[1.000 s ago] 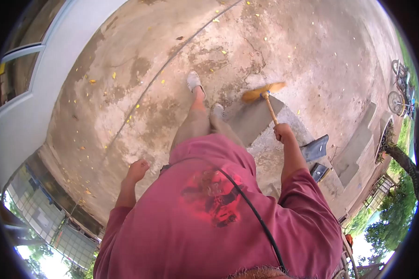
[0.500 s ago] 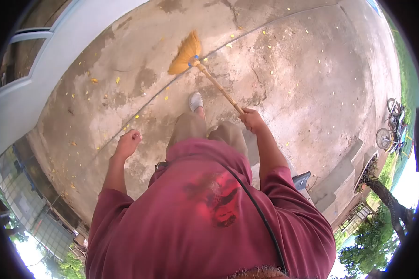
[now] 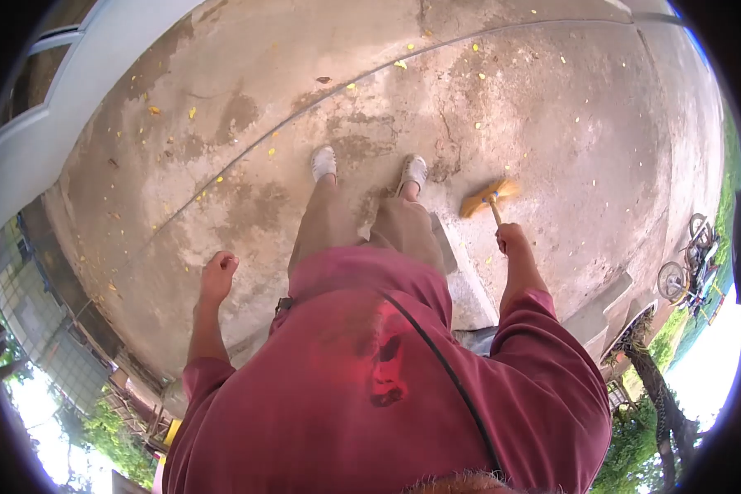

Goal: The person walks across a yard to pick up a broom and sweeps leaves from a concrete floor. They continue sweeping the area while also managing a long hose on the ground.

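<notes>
My right hand [image 3: 513, 239] is closed around the handle of a straw broom [image 3: 491, 198], out to the right of my feet. The broom's yellow-brown bristles are fanned and a little blurred, with a blue binding where they meet the handle. Much of the handle is hidden behind my hand and forearm. On the other side, my left hand [image 3: 221, 272] hangs beside my body with its fingers curled in. Nothing shows in it. Small yellow leaves [image 3: 351, 86] lie scattered over the stained concrete floor [image 3: 370, 123].
A dark line runs across the floor ahead of my shoes [image 3: 324, 162]. At the far right stands a motorcycle [image 3: 690, 255], close to a tree trunk [image 3: 659, 387]. A white structure [image 3: 74, 90] edges the upper left. A low concrete ledge [image 3: 605, 305] is at right.
The broom has swung from ahead of me to my right side, its handle now pointing away from me more steeply. My right foot has come into view. My left hand stays curled.
</notes>
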{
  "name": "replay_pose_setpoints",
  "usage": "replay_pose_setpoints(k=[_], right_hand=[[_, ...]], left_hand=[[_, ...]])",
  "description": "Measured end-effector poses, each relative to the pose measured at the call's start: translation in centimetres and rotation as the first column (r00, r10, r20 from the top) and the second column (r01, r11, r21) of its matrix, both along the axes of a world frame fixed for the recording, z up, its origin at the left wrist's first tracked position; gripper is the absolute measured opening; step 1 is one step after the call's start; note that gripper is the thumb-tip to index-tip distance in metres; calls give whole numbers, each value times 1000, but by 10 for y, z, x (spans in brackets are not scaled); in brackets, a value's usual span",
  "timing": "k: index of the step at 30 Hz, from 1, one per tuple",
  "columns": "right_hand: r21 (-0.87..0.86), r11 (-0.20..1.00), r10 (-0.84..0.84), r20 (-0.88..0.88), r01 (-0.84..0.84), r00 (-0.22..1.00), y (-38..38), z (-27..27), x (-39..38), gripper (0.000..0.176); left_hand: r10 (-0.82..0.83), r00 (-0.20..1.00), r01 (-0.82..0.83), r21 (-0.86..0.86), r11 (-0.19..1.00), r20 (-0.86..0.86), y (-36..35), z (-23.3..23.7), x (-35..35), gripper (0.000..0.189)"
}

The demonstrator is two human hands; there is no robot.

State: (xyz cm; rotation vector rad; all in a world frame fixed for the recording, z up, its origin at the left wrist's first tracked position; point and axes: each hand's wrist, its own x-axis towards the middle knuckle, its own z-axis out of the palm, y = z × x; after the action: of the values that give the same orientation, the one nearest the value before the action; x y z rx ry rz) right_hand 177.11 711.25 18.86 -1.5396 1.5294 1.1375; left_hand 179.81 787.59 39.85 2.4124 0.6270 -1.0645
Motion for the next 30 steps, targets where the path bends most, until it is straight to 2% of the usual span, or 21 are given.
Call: replay_pose_setpoints(k=[1, 2, 3, 4, 5, 6, 9, 12, 14, 18, 21, 23, 26, 27, 30], right_hand=[[45, 997, -60, 17, 59, 998, 7, -24, 29, 24], [62, 986, 149, 74, -153, 986, 33, -18, 63, 25], [45, 932, 353, 130, -361, 927, 62, -9, 99, 27], [0, 923, 378, 198, -385, 905, 84, -3, 122, 27], [60, 831, 528, 222, -552, 819, 93, -16, 138, 21], [115, 708, 657, 257, -697, 709, 100, -17, 149, 23], [187, 833, 352, 548, -521, 759, 91, 35, 150, 21], [440, 847, 45, 503, -300, 863, 57, 70, 133, 35], [430, 859, 34, 495, -279, 868, 23, 98, 105, 43], [253, 944, 74, 466, -213, 882, -74, 149, 27, 40], [38, 983, 154, 353, -178, 923, -132, 162, -12, 21], [-77, 983, 180, 244, -166, 953, -163, 140, -16, 7], [-190, 981, 49, 72, -35, 996, -202, 61, 0, 13], [-186, 982, 45, 50, -35, 998, -199, 47, 20, 15], [-95, 993, 69, 8, -68, 998, -186, -24, 99, 20]], left_hand=[[11, 1000, -11, -20, 1000, 5, -24, 0, -11, 29], [-15, 993, 11, -34, 999, -118, -62, 13, -17, 31], [-152, 964, 131, -108, 985, -220, -81, 10, -32, 33], [-248, 927, 196, -201, 960, -282, -95, 3, -48, 34], [-296, 893, 223, -237, 946, -340, -112, 0, -50, 35], [-343, 851, 248, -272, 930, -397, -130, 2, -49, 36], [-268, 933, 214, -228, 950, -241, -173, 14, -20, 34], [-167, 986, 162, -188, 969, -11, -192, 26, 24, 32], [-113, 991, 123, -158, 980, 71, -187, 29, 47, 30], [-61, 986, 71, -58, 996, 157, -173, 31, 65, 30], [-60, 997, 63, -69, 996, 47, -147, 1, 37, 31], [-153, 988, 151, -53, 987, -29, -147, -10, 18, 33], [-217, 957, 201, -100, 975, -192, -154, -15, 7, 36], [-228, 942, 201, -131, 971, -245, -155, -19, 11, 37], [-227, 949, 200, -139, 970, -220, -146, -37, 31, 37]])
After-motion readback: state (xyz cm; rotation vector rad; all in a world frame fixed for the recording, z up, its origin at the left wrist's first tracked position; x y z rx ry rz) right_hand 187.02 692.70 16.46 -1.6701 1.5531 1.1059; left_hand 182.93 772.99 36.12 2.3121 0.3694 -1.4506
